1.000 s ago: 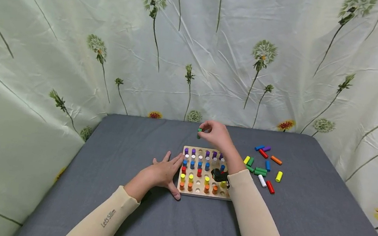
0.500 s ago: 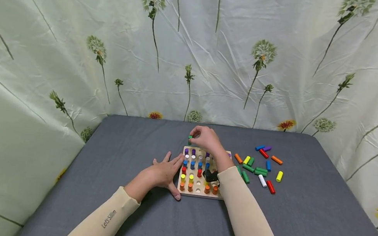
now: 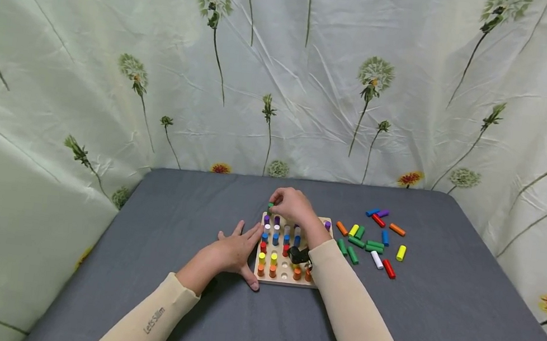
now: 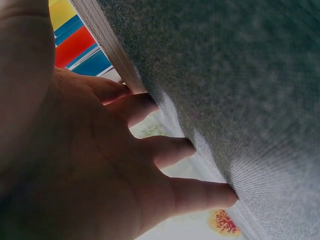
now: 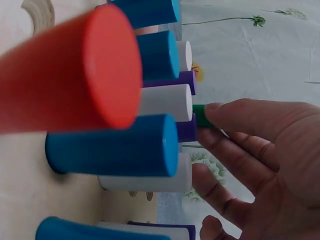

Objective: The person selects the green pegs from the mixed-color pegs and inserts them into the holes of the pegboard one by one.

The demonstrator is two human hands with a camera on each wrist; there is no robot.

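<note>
My right hand (image 3: 293,205) pinches a green peg (image 3: 271,208) upright between thumb and fingers, at the far left corner of the wooden pegboard (image 3: 277,282). In the right wrist view the green peg (image 5: 199,115) shows beyond the white and purple pegs, its lower part hidden behind them. My left hand (image 3: 231,252) lies spread on the cloth against the board's left side, fingertips at its edge (image 4: 109,45). Purple, white, blue, red, yellow and orange pegs stand in rows on the board. The right forearm hides part of its right side.
Several loose pegs lie right of the board, among them a green peg (image 3: 353,255), a white peg (image 3: 377,260), a red peg (image 3: 389,268) and a yellow peg (image 3: 401,253). Grey cloth (image 3: 450,309) covers the table; a flowered curtain (image 3: 319,125) hangs behind.
My right hand has carried the green peg left and down, from above the board's far edge to its far left corner. The left hand keeps its place at the board.
</note>
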